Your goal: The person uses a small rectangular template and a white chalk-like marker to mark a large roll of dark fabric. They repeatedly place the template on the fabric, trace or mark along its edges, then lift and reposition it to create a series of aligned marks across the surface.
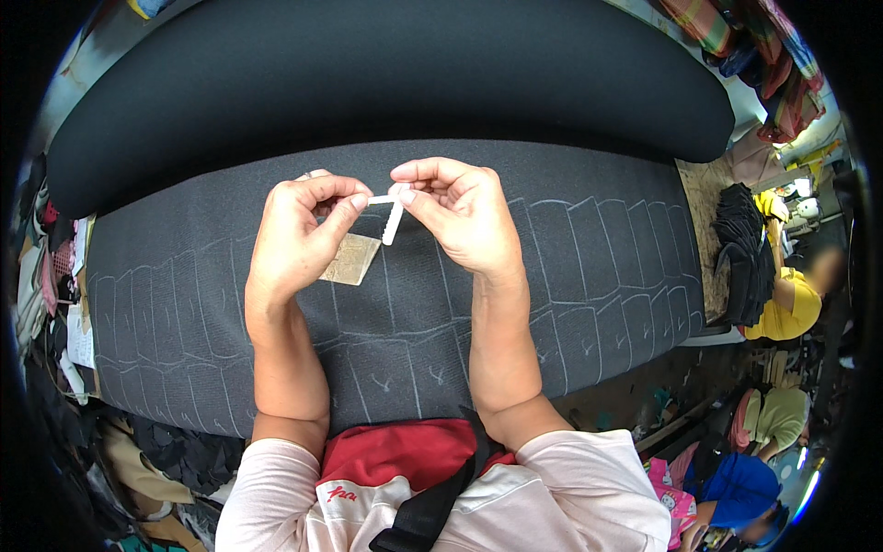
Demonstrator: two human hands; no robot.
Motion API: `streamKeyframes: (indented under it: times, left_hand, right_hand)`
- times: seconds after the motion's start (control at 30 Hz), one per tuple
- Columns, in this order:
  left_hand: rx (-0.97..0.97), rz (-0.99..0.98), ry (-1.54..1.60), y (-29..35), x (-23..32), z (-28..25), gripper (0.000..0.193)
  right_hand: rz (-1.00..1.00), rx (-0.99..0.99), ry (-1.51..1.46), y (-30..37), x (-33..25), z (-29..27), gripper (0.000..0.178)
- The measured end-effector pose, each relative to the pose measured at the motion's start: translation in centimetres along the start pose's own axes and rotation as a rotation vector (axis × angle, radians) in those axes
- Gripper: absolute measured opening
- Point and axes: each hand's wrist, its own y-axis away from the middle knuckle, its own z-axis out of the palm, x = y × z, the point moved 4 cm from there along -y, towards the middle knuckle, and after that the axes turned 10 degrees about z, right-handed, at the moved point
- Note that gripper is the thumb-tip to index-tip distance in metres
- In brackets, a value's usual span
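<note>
White strip (393,222), bent or in two pieces, could not tell which, was held above pale-lined dark cloth (589,253) in the head view. Left hand's (296,225) grip was clamped on one end, right hand's (471,219) near the corner. Tan card (353,261) lay below; black roll (395,78) stretched beyond.

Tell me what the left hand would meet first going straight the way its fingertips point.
Probably the right hand, just past the slim white stick-shaped piece the left hand pinches; depth is unclear.
</note>
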Motion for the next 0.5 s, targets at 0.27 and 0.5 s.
streamKeyframes:
  times: [0.27, 0.5]
  left_hand:
    - [-0.069, 0.031, -0.024, -0.06, 0.15, 0.06, 0.012]
    - [-0.063, 0.066, -0.002, 0.11, 0.69, 0.03, 0.013]
  right_hand:
    - [0.066, -0.102, -0.081, -0.26, 0.68, -0.07, 0.009]
    - [0.096, -0.104, -0.013, -0.21, 0.54, -0.01, 0.017]
